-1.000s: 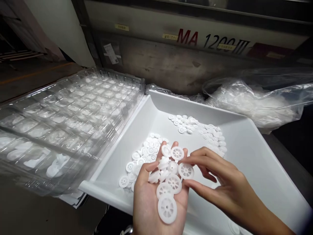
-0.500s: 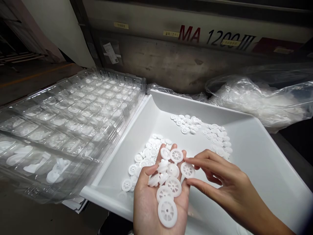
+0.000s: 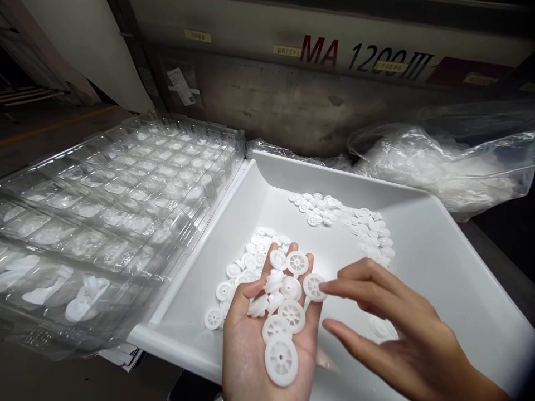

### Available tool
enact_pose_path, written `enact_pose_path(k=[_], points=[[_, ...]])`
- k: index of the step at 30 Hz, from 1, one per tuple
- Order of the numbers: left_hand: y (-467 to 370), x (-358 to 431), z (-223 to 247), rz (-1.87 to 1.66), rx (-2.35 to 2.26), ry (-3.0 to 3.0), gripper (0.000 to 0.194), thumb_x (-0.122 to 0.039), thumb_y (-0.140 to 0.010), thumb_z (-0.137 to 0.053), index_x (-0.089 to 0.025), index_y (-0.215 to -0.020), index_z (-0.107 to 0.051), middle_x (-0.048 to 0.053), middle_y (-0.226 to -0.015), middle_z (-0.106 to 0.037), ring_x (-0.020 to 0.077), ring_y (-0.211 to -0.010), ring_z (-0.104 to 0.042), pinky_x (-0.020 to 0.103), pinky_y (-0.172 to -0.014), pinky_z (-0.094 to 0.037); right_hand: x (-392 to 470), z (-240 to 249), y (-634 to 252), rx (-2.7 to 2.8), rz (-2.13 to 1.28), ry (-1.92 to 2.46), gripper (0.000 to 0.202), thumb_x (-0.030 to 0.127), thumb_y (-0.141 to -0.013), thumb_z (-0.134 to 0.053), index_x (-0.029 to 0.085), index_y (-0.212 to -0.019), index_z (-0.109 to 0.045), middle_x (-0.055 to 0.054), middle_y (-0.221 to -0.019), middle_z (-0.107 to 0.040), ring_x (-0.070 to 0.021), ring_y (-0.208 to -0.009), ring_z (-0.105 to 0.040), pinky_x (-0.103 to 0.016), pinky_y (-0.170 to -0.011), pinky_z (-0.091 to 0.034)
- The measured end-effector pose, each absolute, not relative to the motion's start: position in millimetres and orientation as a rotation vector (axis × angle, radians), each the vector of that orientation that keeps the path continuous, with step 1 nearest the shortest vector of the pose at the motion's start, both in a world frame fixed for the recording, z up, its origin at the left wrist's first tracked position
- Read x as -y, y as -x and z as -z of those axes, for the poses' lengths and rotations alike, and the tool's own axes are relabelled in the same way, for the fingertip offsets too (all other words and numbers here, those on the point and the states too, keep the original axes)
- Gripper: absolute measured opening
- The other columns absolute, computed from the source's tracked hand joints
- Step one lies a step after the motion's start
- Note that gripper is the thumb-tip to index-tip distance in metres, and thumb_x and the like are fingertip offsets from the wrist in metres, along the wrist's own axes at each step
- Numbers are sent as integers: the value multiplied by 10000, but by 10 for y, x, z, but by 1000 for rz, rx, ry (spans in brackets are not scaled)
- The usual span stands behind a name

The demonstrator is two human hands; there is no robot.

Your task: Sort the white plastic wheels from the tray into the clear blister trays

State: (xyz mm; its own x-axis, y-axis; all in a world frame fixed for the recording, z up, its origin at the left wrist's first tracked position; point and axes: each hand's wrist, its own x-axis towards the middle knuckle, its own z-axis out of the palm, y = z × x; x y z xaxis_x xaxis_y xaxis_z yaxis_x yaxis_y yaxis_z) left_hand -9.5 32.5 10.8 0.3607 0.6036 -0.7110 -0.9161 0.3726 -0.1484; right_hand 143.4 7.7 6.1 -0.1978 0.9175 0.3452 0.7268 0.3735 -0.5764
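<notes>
Two hands: both over near part of white tray [image 3: 422, 234], close together, bare.
L hand [image 3: 259, 340]: palm up, fingers loosely cupped, not closed; carries a small heap of white plastic wheels [image 3: 281, 312].
Wheels in palm: spoked discs, approx. ten, some flat, some tipped on edge; biggest one [image 3: 281, 359] lies nearest the wrist, flat.
R hand [image 3: 397, 328]: to the right of L hand, fingers spread and extended leftward; index tip touches one wheel [image 3: 314, 287] at the right edge of the L palm. Thumb lower, apart from index, nothing pinched.
Tray: wide, shallow, white, tilted w/ high far wall; sits right of centre.
Loose wheels, near-left pile [image 3: 246, 267]: on tray floor just beyond L fingertips, scattered flat.
Loose wheels, far pile [image 3: 346, 220]: curved band on tray floor toward far right, well apart from the hands.
Clear blister trays [image 3: 125, 189]: stacked, left of white tray, touching its left rim; many small pockets; a few white parts [image 3: 83, 298] show in the near-left pockets.
Plastic bag [image 3: 443, 167]: far right, behind the tray, holds white stuff, contents unclear.
Machine panel [image 3: 363, 55]: far, reads "MA 1200 III".
</notes>
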Motion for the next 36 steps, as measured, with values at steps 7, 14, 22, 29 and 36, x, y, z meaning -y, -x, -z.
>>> enact_pose_path(k=[7, 14, 22, 29, 36], points=[[-5, -348, -194, -1009, -624, 614, 462, -206, -772, -513, -217, -1217, -636, 120, -1172, -707, 283, -1098, -665, 388, -964, -521, -5, -100, -1348, 2162, -337, 1321, 245, 306, -903, -647, 234, -1137, -643, -69, -936, -553, -173, -780, -582, -262, -579, -529], [-22, -324, -149, -970, -580, 618, 456, -214, -754, -543, -230, -1195, -659, 109, -1161, -721, 303, -1092, -667, 398, -963, -515, -14, -194, -1374, 2261, -372, 1316, 279, 152, -853, -651, 201, -1109, -553, -77, -1055, -463, -188, -985, -513, -289, -754, -538], [-31, -312, -154, -979, -566, 600, 477, -239, -751, -553, -223, -1220, -639, 127, -1170, -714, 305, -1100, -662, 426, -985, -503, -25, -195, -1348, 2182, -236, 1395, 213, 239, -809, -685, 243, -1010, -615, -83, -1004, -542, -240, -920, -577, -345, -692, -548], [-9, -311, -95, -986, -520, 548, 548, -247, -736, -572, -224, -1284, -578, 132, -1198, -699, 298, -1114, -655, 424, -988, -507, 0, -187, -1338, 2106, -189, 1447, 185, 338, -788, -720, 253, -946, -675, -87, -967, -573, -249, -876, -594, -356, -676, -546], [-6, -323, -146, -953, -534, 537, 529, -253, -740, -552, -236, -1267, -597, 112, -1193, -705, 296, -1089, -668, 420, -1003, -489, -18, -258, -1351, 2199, -237, 1353, 201, 148, -779, -650, 203, -969, -615, -85, -1020, -528, -217, -945, -547, -314, -710, -531]])
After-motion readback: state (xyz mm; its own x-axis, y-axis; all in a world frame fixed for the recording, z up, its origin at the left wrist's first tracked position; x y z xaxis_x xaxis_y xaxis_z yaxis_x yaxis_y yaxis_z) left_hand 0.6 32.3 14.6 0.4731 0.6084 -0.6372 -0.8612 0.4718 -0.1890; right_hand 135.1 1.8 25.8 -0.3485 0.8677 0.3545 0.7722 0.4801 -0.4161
